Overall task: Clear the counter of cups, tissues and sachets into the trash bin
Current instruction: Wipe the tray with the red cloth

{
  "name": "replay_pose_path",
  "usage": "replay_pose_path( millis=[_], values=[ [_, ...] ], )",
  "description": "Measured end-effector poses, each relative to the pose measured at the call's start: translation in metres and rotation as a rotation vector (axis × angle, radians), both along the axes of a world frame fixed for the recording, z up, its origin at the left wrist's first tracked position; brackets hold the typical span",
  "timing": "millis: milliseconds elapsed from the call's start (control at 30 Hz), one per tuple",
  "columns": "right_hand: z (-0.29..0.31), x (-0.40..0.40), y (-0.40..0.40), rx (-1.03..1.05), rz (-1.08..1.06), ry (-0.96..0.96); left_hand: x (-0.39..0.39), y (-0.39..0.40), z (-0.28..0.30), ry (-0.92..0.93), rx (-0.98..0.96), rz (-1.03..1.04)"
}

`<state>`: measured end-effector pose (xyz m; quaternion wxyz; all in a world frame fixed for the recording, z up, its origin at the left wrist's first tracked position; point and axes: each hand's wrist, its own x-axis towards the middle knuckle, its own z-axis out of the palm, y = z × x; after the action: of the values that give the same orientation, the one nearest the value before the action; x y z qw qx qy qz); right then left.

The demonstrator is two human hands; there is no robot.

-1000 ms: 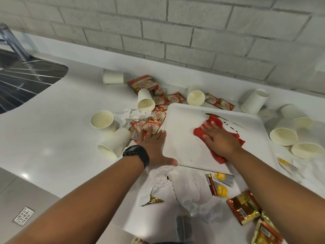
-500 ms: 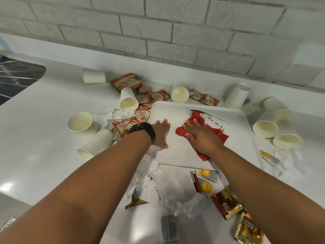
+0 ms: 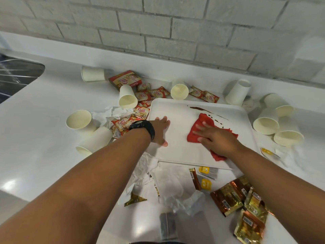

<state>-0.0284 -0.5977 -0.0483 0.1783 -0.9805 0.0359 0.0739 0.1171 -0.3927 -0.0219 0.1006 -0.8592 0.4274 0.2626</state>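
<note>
A white tray (image 3: 177,110) lies on the counter with a brown spill (image 3: 198,108) near its far edge. My right hand (image 3: 216,138) presses a red cloth (image 3: 204,123) flat on the tray. Fingers spread, my left hand (image 3: 160,128) rests flat on the tray's left part and holds nothing. Several white paper cups lie tipped around the tray, such as one cup (image 3: 79,119) on the left and another cup (image 3: 265,121) on the right. Red creamer sachets (image 3: 142,111) and crumpled tissues (image 3: 105,114) lie left of the tray.
Gold and brown sachets (image 3: 226,198) and clear wrappers (image 3: 168,182) lie on the near side of the tray. A red sachet box (image 3: 125,80) sits by the brick wall. A steel sink (image 3: 15,74) is at the far left. No trash bin is in view.
My left hand slid from the tray's near left edge further onto the tray. My right hand moved the red cloth slightly toward the near side, away from the spill. The view shifted right.
</note>
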Motion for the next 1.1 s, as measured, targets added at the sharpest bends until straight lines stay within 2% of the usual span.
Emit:
replay_pose_path(
  millis=[100,200,300,367,500,600,700,900,1000,1100],
  values=[
    [-0.005,0.017,0.033,0.036,-0.043,-0.036,0.000,-0.001,-0.001,0.003,0.005,0.007],
    [-0.007,0.006,0.063,0.080,0.114,-0.011,0.001,-0.001,-0.004,0.009,0.002,0.023],
    [-0.005,-0.021,0.050,0.075,0.208,0.009,0.001,0.000,-0.006,0.014,-0.011,0.030],
    [-0.004,-0.032,0.025,0.064,0.143,0.004,0.002,-0.001,-0.008,0.014,-0.005,0.025],
    [-0.006,-0.012,0.009,0.004,-0.165,-0.059,0.004,-0.003,-0.008,-0.005,-0.001,0.016],
    [-0.009,-0.015,0.027,0.000,-0.060,-0.054,0.003,-0.003,-0.009,-0.005,-0.006,0.030],
    [-0.002,-0.050,0.009,0.040,0.042,-0.001,0.004,-0.002,-0.010,0.005,-0.008,0.028],
    [-0.002,-0.041,-0.022,-0.024,-0.301,-0.046,0.000,-0.004,-0.003,-0.002,0.028,-0.009],
    [-0.011,-0.036,-0.010,-0.022,-0.323,-0.027,-0.001,-0.013,-0.001,-0.020,0.053,0.038],
    [-0.008,-0.038,-0.010,-0.018,-0.320,-0.013,-0.006,-0.034,-0.004,-0.012,-0.038,0.201]
  ],
)
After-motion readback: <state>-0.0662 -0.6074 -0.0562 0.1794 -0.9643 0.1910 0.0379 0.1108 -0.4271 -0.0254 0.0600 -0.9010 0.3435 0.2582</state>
